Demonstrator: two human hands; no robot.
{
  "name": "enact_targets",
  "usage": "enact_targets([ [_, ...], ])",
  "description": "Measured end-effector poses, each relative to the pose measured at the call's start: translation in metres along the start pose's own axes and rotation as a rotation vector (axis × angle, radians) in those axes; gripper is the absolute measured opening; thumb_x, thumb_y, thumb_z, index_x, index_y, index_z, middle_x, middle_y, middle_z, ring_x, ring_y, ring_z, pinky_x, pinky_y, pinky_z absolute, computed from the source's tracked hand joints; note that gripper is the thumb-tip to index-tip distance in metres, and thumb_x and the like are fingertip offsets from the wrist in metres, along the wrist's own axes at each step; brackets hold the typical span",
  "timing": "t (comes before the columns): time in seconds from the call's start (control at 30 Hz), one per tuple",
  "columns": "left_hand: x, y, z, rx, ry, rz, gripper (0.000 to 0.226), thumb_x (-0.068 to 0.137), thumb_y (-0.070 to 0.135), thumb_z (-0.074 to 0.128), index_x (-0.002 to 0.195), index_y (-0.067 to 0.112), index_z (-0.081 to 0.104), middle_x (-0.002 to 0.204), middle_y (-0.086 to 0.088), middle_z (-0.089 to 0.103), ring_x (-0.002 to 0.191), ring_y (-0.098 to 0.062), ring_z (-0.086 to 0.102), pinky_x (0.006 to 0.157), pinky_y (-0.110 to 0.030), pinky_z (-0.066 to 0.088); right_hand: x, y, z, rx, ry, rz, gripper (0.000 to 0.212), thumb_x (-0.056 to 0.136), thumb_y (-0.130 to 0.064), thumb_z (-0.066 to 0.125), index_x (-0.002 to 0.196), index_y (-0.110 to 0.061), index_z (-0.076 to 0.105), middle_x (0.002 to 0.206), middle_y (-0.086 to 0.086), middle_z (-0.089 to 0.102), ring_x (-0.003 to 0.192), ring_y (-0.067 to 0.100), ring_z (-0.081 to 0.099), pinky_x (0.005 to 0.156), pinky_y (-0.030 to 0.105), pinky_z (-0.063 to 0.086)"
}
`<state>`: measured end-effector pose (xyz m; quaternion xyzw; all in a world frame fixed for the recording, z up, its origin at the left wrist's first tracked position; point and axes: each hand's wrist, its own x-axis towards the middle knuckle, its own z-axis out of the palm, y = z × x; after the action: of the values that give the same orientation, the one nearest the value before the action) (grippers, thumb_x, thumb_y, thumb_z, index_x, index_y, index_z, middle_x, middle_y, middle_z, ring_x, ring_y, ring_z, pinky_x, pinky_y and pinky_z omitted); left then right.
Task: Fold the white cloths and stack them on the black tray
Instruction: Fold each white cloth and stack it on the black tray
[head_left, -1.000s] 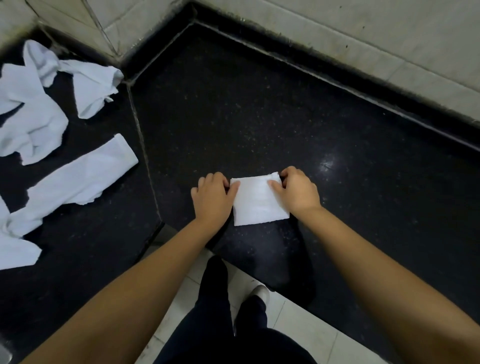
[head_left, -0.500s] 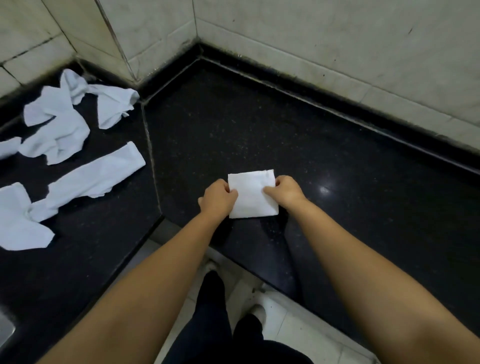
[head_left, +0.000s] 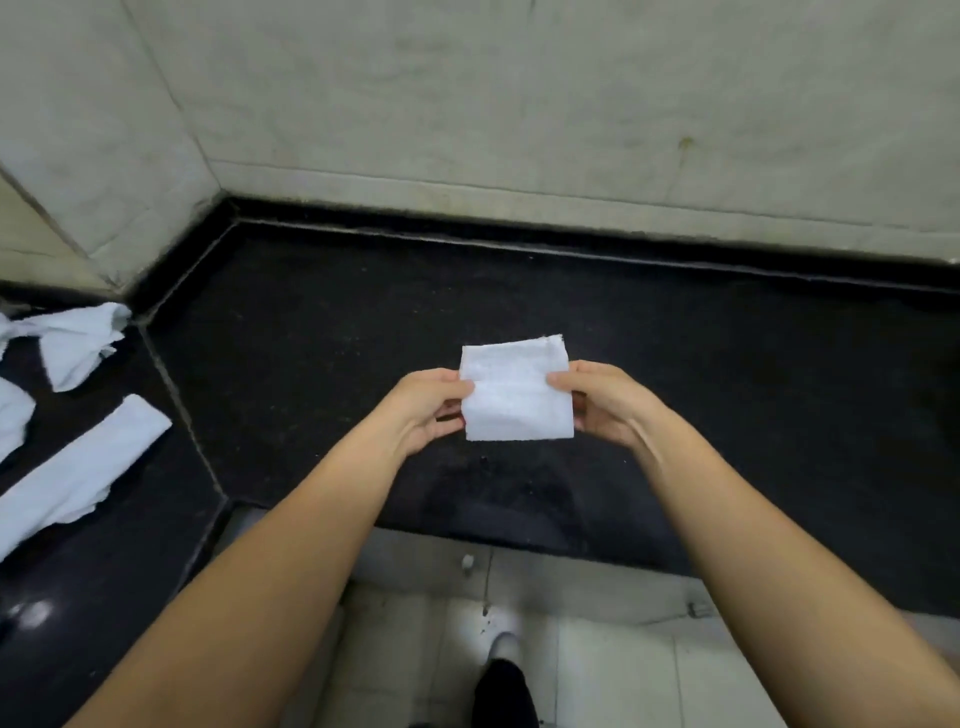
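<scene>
Dim, flat indoor light with wide-angle bending at the edges

The black countertop (head_left: 322, 364) reads very dark and grainy, with one small glare spot near the left edge; a soft shadow lies on it toward the near edge. The tiled wall (head_left: 519, 104) is evenly, weakly lit and its grout lines curve. The folded white cloth (head_left: 514, 392) is the brightest patch, its texture soft. The forearms smear toward the lower corners.

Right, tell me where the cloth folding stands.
Done: one white cloth is folded into a small rectangle. In hand: the left hand and right hand pinch its side edges and hold it above the black countertop. Left: several unfolded cloths lie on the counter to the left. No black tray is in view, so nothing can be seen stacked.
</scene>
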<state>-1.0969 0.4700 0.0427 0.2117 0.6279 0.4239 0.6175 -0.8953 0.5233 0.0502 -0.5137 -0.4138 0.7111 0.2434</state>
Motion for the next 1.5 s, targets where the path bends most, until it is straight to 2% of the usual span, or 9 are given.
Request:
enact_targets([
  [0.3,-0.027,-0.059,0.135,0.211,-0.396,-0.172,0.014,0.088,0.000,0.057,0.084,0.013,0.060,0.091,-0.004,0.065,0.082,-0.015,0.061,0.071,-0.032,0.053,-0.126,0.098,-0.111,0.382,0.371,-0.029,0.013,0.091,-0.002,0.052,0.095,-0.009,0.062,0.099,0.008,0.067,0.085,0.022,0.065,0.062,0.030,0.058],
  [0.5,-0.072,-0.104,0.268,0.345,-0.575,-0.197,0.022,0.089,-0.002,0.055,0.074,0.014,0.055,0.082,-0.003,0.063,0.074,-0.014,0.060,0.065,-0.031,0.052,-0.219,0.149,-0.211,0.604,0.586,-0.134,0.033,0.089,0.001,0.053,0.122,0.003,0.056,0.117,0.017,0.063,0.093,0.028,0.064,0.057,0.028,0.056],
  [0.67,-0.108,-0.141,0.412,0.403,-0.696,-0.183,0.021,0.088,-0.001,0.056,0.074,0.015,0.055,0.082,-0.002,0.063,0.073,-0.013,0.060,0.068,-0.031,0.052,-0.306,0.164,-0.321,0.643,0.697,-0.256,0.018,0.090,0.004,0.050,0.101,-0.004,0.061,0.096,0.012,0.070,0.071,0.018,0.071,0.055,0.027,0.056],
  [0.8,-0.148,-0.169,0.530,0.407,-0.774,-0.178,0.021,0.089,-0.002,0.054,0.075,0.014,0.055,0.082,-0.003,0.062,0.075,-0.015,0.059,0.076,-0.034,0.051,-0.378,0.165,-0.421,0.594,0.792,-0.282,0.017,0.090,0.004,0.051,0.102,-0.004,0.060,0.096,0.012,0.067,0.069,0.017,0.069,0.057,0.028,0.058],
  [1.07,-0.165,-0.155,0.696,0.376,-0.808,-0.073,0.019,0.088,-0.002,0.054,0.077,0.014,0.053,0.085,-0.003,0.061,0.077,-0.015,0.059,0.076,-0.033,0.051,-0.420,0.124,-0.578,0.521,0.825,-0.332,0.016,0.089,0.001,0.055,0.103,-0.004,0.061,0.105,0.014,0.066,0.086,0.025,0.064,0.058,0.029,0.059],
  [1.17,-0.151,-0.129,0.753,0.369,-0.840,0.043,0.024,0.088,-0.002,0.054,0.072,0.015,0.052,0.082,-0.002,0.061,0.076,-0.015,0.058,0.077,-0.032,0.051,-0.411,0.089,-0.640,0.454,0.817,-0.392,0.016,0.089,0.001,0.055,0.102,-0.006,0.062,0.104,0.014,0.066,0.076,0.020,0.069,0.057,0.028,0.058],
  [1.3,-0.131,-0.077,0.836,0.331,-0.850,0.179,0.027,0.089,-0.001,0.054,0.067,0.016,0.050,0.076,-0.001,0.059,0.070,-0.012,0.056,0.066,-0.027,0.053,-0.400,0.018,-0.720,0.364,0.795,-0.484,0.013,0.089,0.003,0.054,0.092,-0.009,0.060,0.094,0.010,0.066,0.065,0.014,0.070,0.054,0.025,0.057],
  [1.37,-0.123,-0.047,0.877,0.328,-0.849,0.253,0.030,0.089,0.000,0.055,0.065,0.016,0.048,0.073,-0.001,0.057,0.066,-0.011,0.052,0.056,-0.022,0.050,-0.399,-0.019,-0.756,0.311,0.805,-0.514,0.014,0.090,0.003,0.054,0.090,-0.011,0.058,0.090,0.007,0.065,0.070,0.016,0.067,0.052,0.023,0.056],
  [1.5,-0.106,0.002,0.953,0.341,-0.789,0.349,0.022,0.087,0.000,0.057,0.069,0.012,0.053,0.078,-0.003,0.061,0.070,-0.013,0.057,0.050,-0.023,0.050,-0.394,-0.084,-0.830,0.142,0.825,-0.523,0.014,0.089,-0.001,0.058,0.091,-0.015,0.059,0.094,0.004,0.065,0.076,0.014,0.066,0.052,0.022,0.053],
])
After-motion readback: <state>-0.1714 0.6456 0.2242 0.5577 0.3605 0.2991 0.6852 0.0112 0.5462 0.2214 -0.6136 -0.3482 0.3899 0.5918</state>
